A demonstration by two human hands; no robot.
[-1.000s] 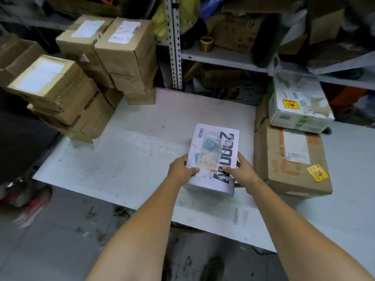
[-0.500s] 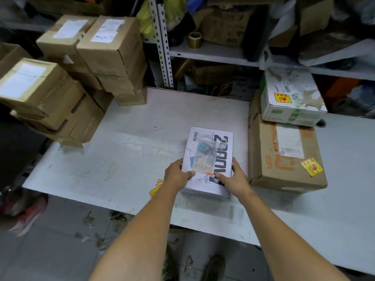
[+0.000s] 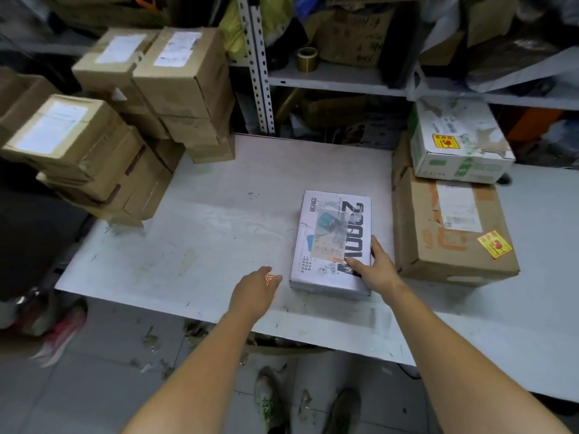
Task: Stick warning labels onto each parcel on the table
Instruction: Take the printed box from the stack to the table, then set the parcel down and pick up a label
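Now, flat on the white table (image 3: pixel 203 239), right of centre and towards the near edge: grey-white parcel (image 3: pixel 332 242), long side running near to far, black lettering and a pale shipping slip on top.

Right hand (image 3: pixel 374 270) on the parcel's near right corner, thumb laid across the top face, one finger stretched straight along the right edge, fingers spread rather than curled.

Left hand (image 3: pixel 253 289) low over the table, just left of the parcel's near left corner, back of the hand up, fingertips pointing far-right towards the parcel without touching it. At those fingertips, a scrap of yellow-and-red warning label (image 3: pixel 270 279). Pinched or merely touched: cannot tell, undersides of the fingers hidden.

Just right of the parcel, close but apart: brown carton (image 3: pixel 451 239), shipping slip on top, yellow sticker (image 3: pixel 495 244) at its near right corner. Beyond it, overlapping its far edge: torn white carton (image 3: pixel 460 145), with another yellow tag (image 3: pixel 443 141) on its top.

Along the far left of the table: leaning stack of brown boxes (image 3: pixel 131 120), white slips on the lids. Behind the table: metal shelving (image 3: pixel 338 83) crammed with cartons and bags, roll of brown tape (image 3: pixel 307 59) on the shelf board. Below the near edge: tiled floor and two shoes (image 3: pixel 269 399).
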